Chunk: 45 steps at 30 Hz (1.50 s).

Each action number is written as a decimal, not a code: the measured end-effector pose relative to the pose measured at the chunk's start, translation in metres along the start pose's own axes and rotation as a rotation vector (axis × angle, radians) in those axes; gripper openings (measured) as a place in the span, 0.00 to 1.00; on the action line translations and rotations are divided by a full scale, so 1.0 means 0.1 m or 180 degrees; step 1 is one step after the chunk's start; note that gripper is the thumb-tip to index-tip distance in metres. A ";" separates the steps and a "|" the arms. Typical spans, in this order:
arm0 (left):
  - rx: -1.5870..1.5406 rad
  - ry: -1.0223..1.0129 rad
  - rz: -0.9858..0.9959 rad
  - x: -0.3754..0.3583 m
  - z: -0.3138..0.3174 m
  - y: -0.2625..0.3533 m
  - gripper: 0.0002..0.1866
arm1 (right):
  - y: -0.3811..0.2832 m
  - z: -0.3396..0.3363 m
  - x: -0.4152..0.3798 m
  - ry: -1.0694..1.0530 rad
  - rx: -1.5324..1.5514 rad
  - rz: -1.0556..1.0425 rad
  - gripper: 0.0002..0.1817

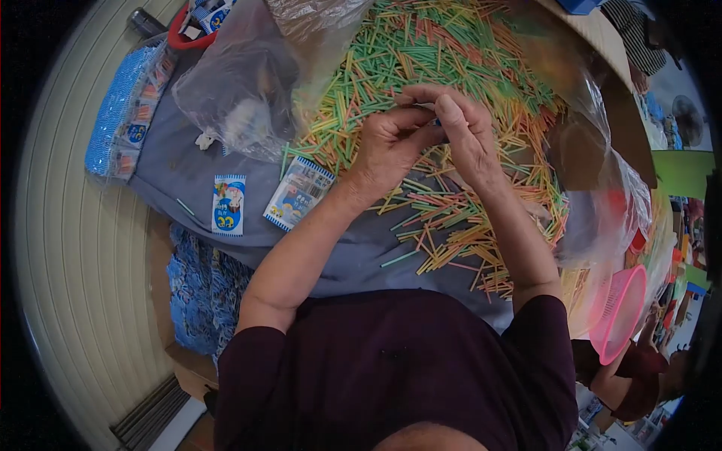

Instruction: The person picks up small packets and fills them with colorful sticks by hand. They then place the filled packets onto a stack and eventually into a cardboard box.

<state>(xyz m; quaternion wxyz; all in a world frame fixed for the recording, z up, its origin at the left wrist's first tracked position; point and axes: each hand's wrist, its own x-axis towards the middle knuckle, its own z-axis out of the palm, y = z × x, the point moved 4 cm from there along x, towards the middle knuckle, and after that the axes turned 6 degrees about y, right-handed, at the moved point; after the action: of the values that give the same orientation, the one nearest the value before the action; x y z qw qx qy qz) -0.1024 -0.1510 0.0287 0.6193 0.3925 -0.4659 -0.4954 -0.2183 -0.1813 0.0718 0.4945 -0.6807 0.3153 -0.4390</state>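
- Nearest the camera: the person's dark maroon shirt (391, 368), filling the bottom of the view. Both bare forearms run up from it toward the stick pile.
- Left hand (387, 146): fingers curled inward, thumb and fingertips pinched against the right hand. It appears closed on a small item, judged to be a few sticks or a packet; the item itself is hidden between the fingers.
- Right hand (466, 128): fingers bent over the left fingertips and closed on the same small item. A blue speck shows at the contact point; its identity cannot be told.
- Both hands sit directly over the stick pile (451, 83), at its near-centre, so loose sticks lie within short reach.
- The pile consists of thin green, yellow, orange and pink sticks. It is spread flat rather than heaped, so single sticks can be picked out.
- Two printed packets (228, 204) lie left of the pile, apart from it and flat on the cloth.
- A clear bag (241, 90) lies at the pile's upper left, touching its edge. More clear plastic lies along the pile's right side.
- A blue bundle (124, 113) of packets lies well left of the pile.
- Surface: a grey cloth (180, 165) under the pile.
- A pink basket (620, 312) stands to the pile's lower right.
- Room: pale ribbed flooring to the left; another person in part at lower right.
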 end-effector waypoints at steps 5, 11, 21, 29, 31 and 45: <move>0.1323 0.0134 0.1011 -0.43 -0.36 0.28 0.07 | -0.01 -0.17 0.02 0.0470 0.0227 -0.0096 0.30; 0.3588 0.1520 0.1038 -1.31 -2.00 0.71 0.09 | 0.26 -0.93 -0.04 0.0351 -0.3810 -0.0649 0.20; 0.4958 0.0138 0.1113 -1.12 -1.04 0.52 0.14 | 0.64 -0.43 0.08 -0.0085 -0.5688 -0.0289 0.22; 0.4791 0.0440 0.1710 -1.23 -1.06 0.40 0.09 | 0.61 -0.79 -0.07 0.0429 -0.4456 0.0103 0.28; 0.4067 0.0664 0.1723 -1.24 -1.12 0.40 0.09 | 0.58 -0.80 -0.07 0.0503 -0.4394 -0.0175 0.30; 0.4074 0.0636 0.1468 -1.22 -1.17 0.54 0.11 | 0.46 -0.91 -0.02 0.1430 -0.1486 -0.0482 0.13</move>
<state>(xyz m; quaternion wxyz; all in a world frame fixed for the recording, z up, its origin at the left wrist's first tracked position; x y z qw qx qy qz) 0.0145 -0.0181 0.0269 0.3951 0.6156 -0.6791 0.0604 -0.3018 -0.2299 0.0389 0.2092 -0.6834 0.4570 -0.5295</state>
